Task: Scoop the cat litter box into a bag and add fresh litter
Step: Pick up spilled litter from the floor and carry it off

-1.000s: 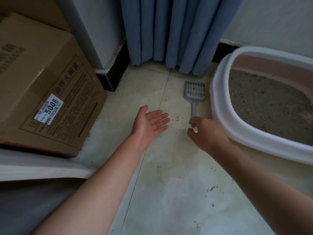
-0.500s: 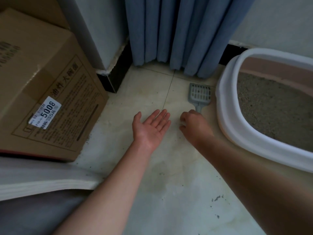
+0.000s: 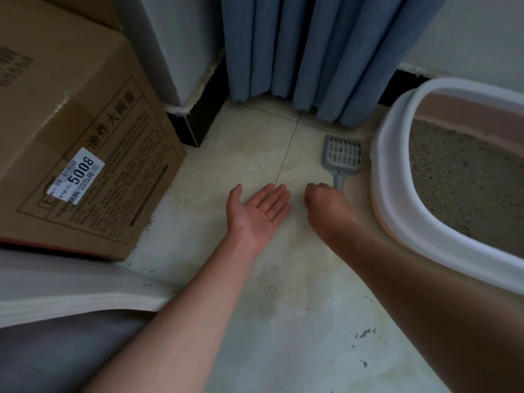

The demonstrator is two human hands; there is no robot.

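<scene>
Head view. Tiled floor (image 3: 283, 321) fills most of the frame. A cardboard box (image 3: 85, 123) sits at far left, and a blue curtain (image 3: 312, 52) hangs at the back.

The litter box (image 3: 397, 199), with a white rim, is at right on the floor. The litter (image 3: 459, 188) inside looks level and undisturbed as far as visible. Part of the box is out of frame.

Left hand (image 3: 258, 214): palm up, fingers straight and together, holding nothing, low over the floor beside the right hand.

Right hand (image 3: 324, 202): fingers curled, knuckles covering the end of the scoop handle. Cannot tell whether the grip has closed on it.

Scoop (image 3: 343, 157): grey, slotted, flat on the floor just beside the litter box rim, head pointing toward the curtain, nothing in it.

A few stray grains (image 3: 365, 333) lie on the floor nearer the camera.

Progress, as a judgement: at the very start, picking up the tool. No scooping is evident. No bag or fresh litter is in view. Scooping, bagging and refilling all remain.
</scene>
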